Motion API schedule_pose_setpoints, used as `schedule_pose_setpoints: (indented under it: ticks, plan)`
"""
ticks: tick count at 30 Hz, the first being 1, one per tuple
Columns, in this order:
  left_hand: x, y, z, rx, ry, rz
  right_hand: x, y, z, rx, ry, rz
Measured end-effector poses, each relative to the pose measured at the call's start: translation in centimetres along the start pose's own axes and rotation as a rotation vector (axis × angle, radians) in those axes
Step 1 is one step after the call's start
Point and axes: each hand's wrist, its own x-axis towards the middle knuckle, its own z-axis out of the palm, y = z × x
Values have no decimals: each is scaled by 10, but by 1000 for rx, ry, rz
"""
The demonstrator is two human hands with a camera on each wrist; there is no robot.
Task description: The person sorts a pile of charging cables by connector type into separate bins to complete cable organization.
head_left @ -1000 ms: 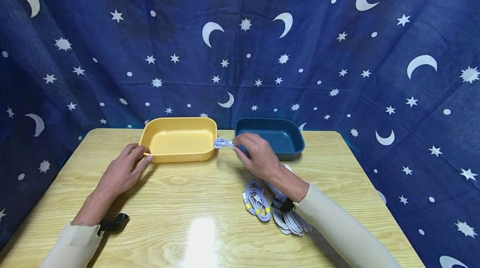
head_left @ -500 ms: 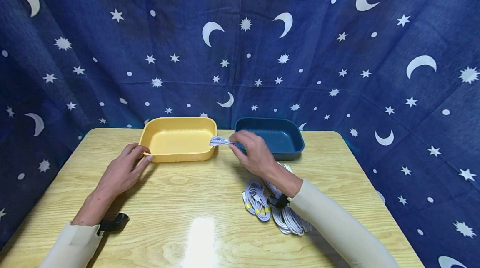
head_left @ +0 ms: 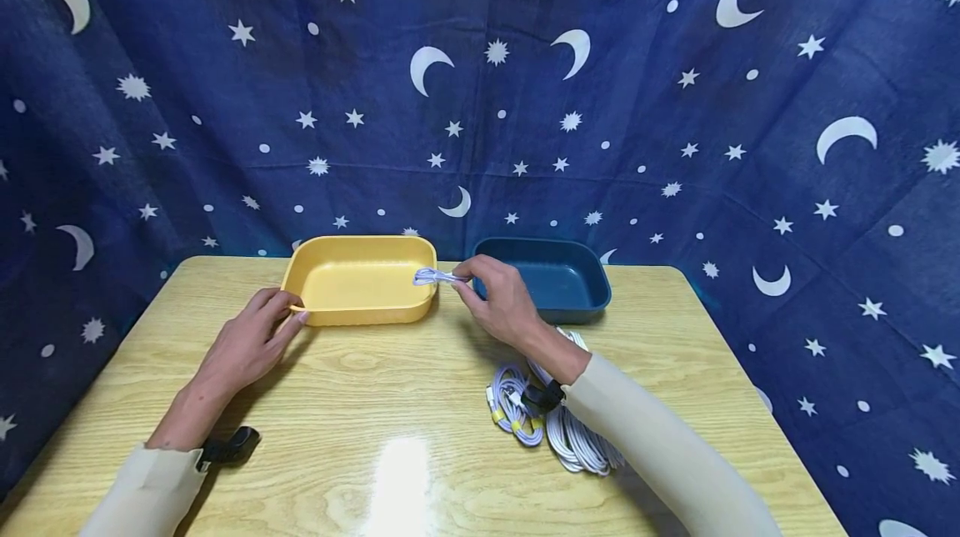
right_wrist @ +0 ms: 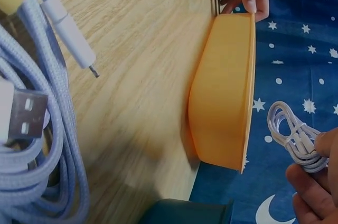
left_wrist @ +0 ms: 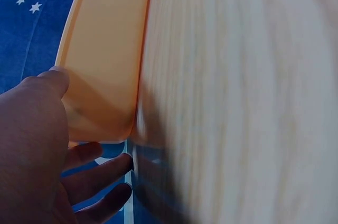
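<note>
My right hand (head_left: 498, 299) pinches a small coiled white-lilac charging cable (head_left: 433, 276) between thumb and fingers. In the head view, the coil's looped end overlaps the right side of a yellow plastic tub (head_left: 367, 317); from the right wrist, the coil (right_wrist: 289, 129) appears beyond the tub's rim. At the tub's near left corner, my left hand (head_left: 247, 341) grips the rim. In the left wrist view its thumb (left_wrist: 59, 80) lies against the tub wall while other fingers reach past the end. The yellow tub's inside shows nothing in it.
A dark blue tub (head_left: 558, 283) stands right of the yellow one, partly behind my right hand. A lilac cable coil with yellow ties (head_left: 529, 439) and a bundle of white cables (head_left: 577, 445) lie under my right forearm. A star-and-moon curtain (head_left: 495, 87) hangs behind the table.
My right hand has moved left and slightly away from me, carrying the cable coil from the yellow tub's right edge to over its inside. The left hand stays on the rim.
</note>
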Motion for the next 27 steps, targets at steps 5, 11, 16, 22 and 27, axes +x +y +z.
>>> schedule_pose_setpoints:
  ticks: [5, 11, 16, 22, 27]
  plan:
    - [1, 1, 0, 2, -9, -12, 3, -1, 6, 11, -5, -1]
    - [0, 1, 1, 0, -4, -9, 6, -2, 14, 6, -19, -6]
    - [1, 0, 1, -4, 26, 31, 8, -1, 19, 0, -17, -29]
    - [1, 0, 1, -7, 40, 53, 11, 0, 26, -11, -27, -33]
    - [0, 0, 0, -9, 35, 48, 11, 0, 32, -17, -31, -22]
